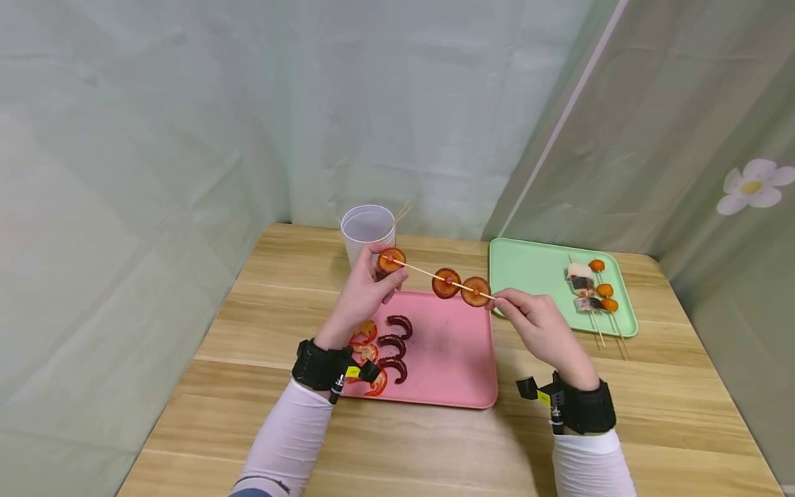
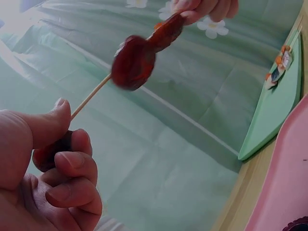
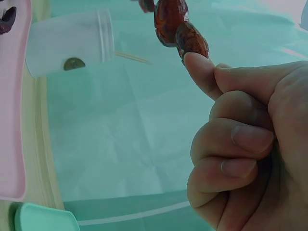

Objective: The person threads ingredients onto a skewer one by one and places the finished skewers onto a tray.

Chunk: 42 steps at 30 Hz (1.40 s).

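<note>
A thin wooden skewer (image 1: 419, 270) is held up over the pink tray (image 1: 453, 359), running through three round reddish-brown pieces that look like mushroom caps. My left hand (image 1: 368, 284) grips the cap (image 1: 391, 260) at the skewer's left end between thumb and fingers. The other two caps, the middle one (image 1: 446, 283) and the right one (image 1: 475, 291), sit side by side near the opposite end. There, my right hand (image 1: 535, 324) pinches the skewer between thumb and forefinger, close against the right cap. In the right wrist view, its other fingers (image 3: 231, 139) are curled into the palm.
Several dark curled pieces (image 1: 395, 345) and orange-red shrimp-like pieces (image 1: 366, 353) lie on the pink tray's left side. Behind it stands a white cup (image 1: 357, 241) with thin sticks (image 1: 402, 211). A green tray (image 1: 528, 266) at right bears two loaded skewers (image 1: 595, 324). Curtains enclose the wooden table (image 1: 248, 359).
</note>
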Available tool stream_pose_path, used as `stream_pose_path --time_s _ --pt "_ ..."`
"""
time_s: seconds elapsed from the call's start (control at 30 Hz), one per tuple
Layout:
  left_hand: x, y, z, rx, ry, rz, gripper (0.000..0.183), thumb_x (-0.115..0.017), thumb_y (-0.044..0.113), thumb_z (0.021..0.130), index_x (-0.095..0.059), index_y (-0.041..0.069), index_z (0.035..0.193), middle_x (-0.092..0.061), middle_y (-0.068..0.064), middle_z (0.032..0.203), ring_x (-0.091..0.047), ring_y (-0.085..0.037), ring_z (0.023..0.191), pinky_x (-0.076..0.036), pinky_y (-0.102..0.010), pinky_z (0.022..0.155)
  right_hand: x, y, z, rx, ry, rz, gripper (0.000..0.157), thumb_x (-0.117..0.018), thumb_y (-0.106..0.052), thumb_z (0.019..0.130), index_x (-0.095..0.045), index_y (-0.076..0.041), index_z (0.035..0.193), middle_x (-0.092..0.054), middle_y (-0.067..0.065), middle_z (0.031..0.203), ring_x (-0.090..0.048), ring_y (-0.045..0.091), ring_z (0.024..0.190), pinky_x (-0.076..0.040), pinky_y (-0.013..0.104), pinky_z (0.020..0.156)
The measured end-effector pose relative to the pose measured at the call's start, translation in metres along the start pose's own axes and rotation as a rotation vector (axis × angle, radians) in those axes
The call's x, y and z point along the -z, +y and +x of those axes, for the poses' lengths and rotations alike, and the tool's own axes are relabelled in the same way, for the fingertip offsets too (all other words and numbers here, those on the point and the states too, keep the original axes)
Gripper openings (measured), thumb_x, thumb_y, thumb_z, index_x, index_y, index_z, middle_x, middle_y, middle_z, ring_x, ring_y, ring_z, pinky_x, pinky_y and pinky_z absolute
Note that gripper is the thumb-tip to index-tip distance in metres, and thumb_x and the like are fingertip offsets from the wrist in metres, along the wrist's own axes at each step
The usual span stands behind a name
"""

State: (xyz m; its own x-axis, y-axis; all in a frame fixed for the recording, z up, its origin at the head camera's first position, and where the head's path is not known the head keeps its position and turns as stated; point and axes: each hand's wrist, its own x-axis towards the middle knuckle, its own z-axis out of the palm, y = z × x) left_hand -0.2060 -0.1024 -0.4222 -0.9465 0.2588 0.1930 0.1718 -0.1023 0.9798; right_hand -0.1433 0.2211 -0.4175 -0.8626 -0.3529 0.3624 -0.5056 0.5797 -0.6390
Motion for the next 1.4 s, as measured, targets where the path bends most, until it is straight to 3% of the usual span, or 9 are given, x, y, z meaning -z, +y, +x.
stream_pose_path --time_s 0.2,0.33,0.47,0.67,1.0,1.17,1.3,1.4 --pt "-0.016 -0.002 -0.004 0.04 -0.051 0.017 0.049 -0.069 -0.001 0.102 -0.037 0.004 0.138 -0.06 -0.004 0.085 -0.047 -0.013 0.063 -0.038 -0.023 0.056 -0.01 -0.003 0.003 0.021 -0.004 0.021 0.02 -0.059 -0.007 0.11 -0.078 -0.013 0.108 -0.078 -0.003 0.101 -0.071 0.019 0.09 -0.055 0.036 0.078" --pt "-0.023 -0.004 -0.006 0.038 -0.078 -0.008 0.048 -0.068 -0.001 0.103 -0.038 0.004 0.14 -0.059 -0.004 0.086 -0.046 -0.013 0.064 -0.037 -0.023 0.058 -0.014 -0.004 0.005 0.031 0.005 0.027 0.021 -0.059 -0.006 0.11 -0.079 -0.012 0.109 -0.078 -0.004 0.101 -0.071 0.017 0.092 -0.056 0.038 0.079" --pt "-0.025 -0.005 -0.005 0.028 -0.087 -0.043 0.049 -0.066 -0.002 0.104 -0.038 0.005 0.143 -0.059 -0.003 0.086 -0.044 -0.013 0.062 -0.036 -0.023 0.057 -0.014 -0.004 0.005 0.029 0.012 0.024 0.021 -0.058 -0.006 0.11 -0.079 -0.013 0.109 -0.078 -0.004 0.101 -0.071 0.014 0.092 -0.056 0.039 0.078" --pt "-0.024 -0.007 -0.003 0.043 -0.112 -0.068 0.054 -0.064 -0.002 0.105 -0.034 0.002 0.15 -0.061 -0.002 0.09 -0.043 -0.011 0.06 -0.036 -0.023 0.056 -0.013 -0.001 0.004 0.015 0.018 0.038 0.022 -0.058 -0.007 0.111 -0.079 -0.011 0.11 -0.079 0.002 0.103 -0.075 0.025 0.096 -0.059 0.044 0.082" --pt "-0.026 -0.007 -0.003 0.111 -0.12 -0.069 0.062 -0.067 0.003 0.105 -0.033 0.011 0.156 -0.064 -0.006 0.104 -0.042 -0.01 0.059 -0.037 -0.023 0.057 -0.011 0.001 0.003 0.012 0.033 0.025 0.022 -0.058 -0.007 0.111 -0.079 -0.012 0.11 -0.079 -0.001 0.102 -0.074 0.022 0.093 -0.058 0.041 0.08" --pt "-0.024 -0.006 -0.004 0.141 -0.135 -0.024 0.067 -0.067 0.006 0.105 -0.027 0.013 0.159 -0.061 -0.006 0.101 -0.043 -0.011 0.06 -0.037 -0.023 0.057 -0.004 0.004 0.0 -0.038 0.042 0.003 0.023 -0.056 -0.013 0.113 -0.079 -0.013 0.111 -0.078 -0.001 0.099 -0.062 0.014 0.077 -0.051 0.036 0.073" --pt "-0.02 -0.007 -0.004 0.169 -0.128 0.061 0.073 -0.07 0.009 0.104 -0.025 0.015 0.161 -0.064 -0.006 0.098 -0.046 -0.012 0.061 -0.038 -0.024 0.057 0.008 0.017 -0.009 -0.104 0.096 -0.025 0.024 -0.054 -0.018 0.114 -0.077 -0.013 0.112 -0.069 -0.005 0.083 -0.046 0.012 0.063 -0.044 0.032 0.072" --pt "-0.016 -0.008 -0.004 0.176 -0.12 0.081 0.073 -0.07 0.011 0.103 -0.026 0.015 0.161 -0.065 -0.006 0.098 -0.047 -0.012 0.062 -0.039 -0.024 0.059 0.016 0.034 -0.02 -0.156 0.171 -0.059 0.027 -0.053 -0.021 0.115 -0.077 -0.011 0.112 -0.055 -0.004 0.068 -0.035 0.01 0.057 -0.038 0.028 0.067"
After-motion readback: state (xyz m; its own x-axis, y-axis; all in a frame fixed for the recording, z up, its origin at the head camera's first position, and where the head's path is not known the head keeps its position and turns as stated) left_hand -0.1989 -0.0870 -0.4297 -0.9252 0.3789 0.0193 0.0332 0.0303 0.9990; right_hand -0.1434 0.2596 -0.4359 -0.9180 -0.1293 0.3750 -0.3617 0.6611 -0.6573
